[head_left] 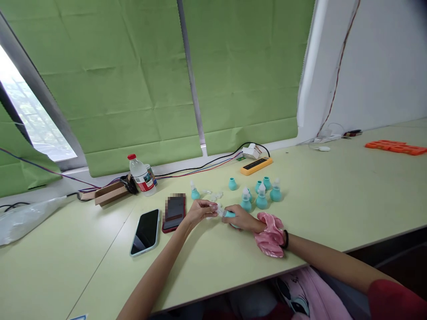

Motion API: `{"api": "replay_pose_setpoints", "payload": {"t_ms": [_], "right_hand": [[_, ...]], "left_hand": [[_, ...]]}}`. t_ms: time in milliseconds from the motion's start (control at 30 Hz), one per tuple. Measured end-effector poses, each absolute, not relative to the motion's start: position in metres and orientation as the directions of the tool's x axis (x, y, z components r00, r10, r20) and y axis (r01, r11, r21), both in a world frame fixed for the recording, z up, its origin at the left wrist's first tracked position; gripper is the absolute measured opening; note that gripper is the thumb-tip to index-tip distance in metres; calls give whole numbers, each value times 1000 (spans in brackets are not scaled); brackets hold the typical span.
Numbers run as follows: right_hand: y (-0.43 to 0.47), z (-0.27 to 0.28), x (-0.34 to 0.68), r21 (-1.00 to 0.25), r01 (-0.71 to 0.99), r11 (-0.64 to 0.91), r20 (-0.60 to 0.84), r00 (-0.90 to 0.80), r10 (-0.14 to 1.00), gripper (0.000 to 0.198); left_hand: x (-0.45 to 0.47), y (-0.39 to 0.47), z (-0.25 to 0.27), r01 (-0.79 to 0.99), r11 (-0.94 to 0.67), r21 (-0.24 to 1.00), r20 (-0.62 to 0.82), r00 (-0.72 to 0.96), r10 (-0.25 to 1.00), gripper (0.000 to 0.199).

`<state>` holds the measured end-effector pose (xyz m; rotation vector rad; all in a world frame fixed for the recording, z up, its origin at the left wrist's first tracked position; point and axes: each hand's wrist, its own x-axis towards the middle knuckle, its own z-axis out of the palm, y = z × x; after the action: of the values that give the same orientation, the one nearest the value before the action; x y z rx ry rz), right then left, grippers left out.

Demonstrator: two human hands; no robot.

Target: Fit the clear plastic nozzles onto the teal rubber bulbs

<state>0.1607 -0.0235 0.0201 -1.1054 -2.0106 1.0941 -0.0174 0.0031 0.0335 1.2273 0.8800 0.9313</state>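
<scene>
In the head view, the left hand (204,210) pinches a clear tip (219,210); the right hand (243,218), closed round a teal bulb (229,214), is just to its right. Tip and bulb lie roughly in line, long axis sideways; whether they touch, I cannot tell. Beyond the hands stand four tipped bulbs (262,202) and four bare bulbs (232,184), one partly hidden. Clear pieces (217,195) lie nearby, too small to count. Two phones (146,232) lie left; one bottle (142,175) stands behind.

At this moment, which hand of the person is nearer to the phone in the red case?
The left. The left hand is just right of the red-cased phone; the right hand is farther right, holding a teal bulb.
</scene>
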Motion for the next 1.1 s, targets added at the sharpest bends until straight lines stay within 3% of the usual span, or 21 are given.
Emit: {"api": "replay_pose_setpoints", "payload": {"t_ms": [300,467,700,867,1100], "right_hand": [[-18,23,166,-897,381,224,-11,-527,850,18],[-19,27,164,-917,316,243,30,-553,832,21],[-19,26,164,-962,229,149,-12,-583,813,20],[-20,26,163,-975,165,152,37,-551,833,21],[-19,20,157,-951,44,305,249,-473,845,27]], "left_hand": [[-16,-2,44,44,51,998,-65,421,905,31],[-15,-2,44,24,34,999,-41,417,908,31],[-15,-2,43,10,-4,1000,0,411,912,32],[-11,-4,47,21,-60,998,48,380,924,35],[5,-19,60,-15,-234,972,227,319,920,31]]}}
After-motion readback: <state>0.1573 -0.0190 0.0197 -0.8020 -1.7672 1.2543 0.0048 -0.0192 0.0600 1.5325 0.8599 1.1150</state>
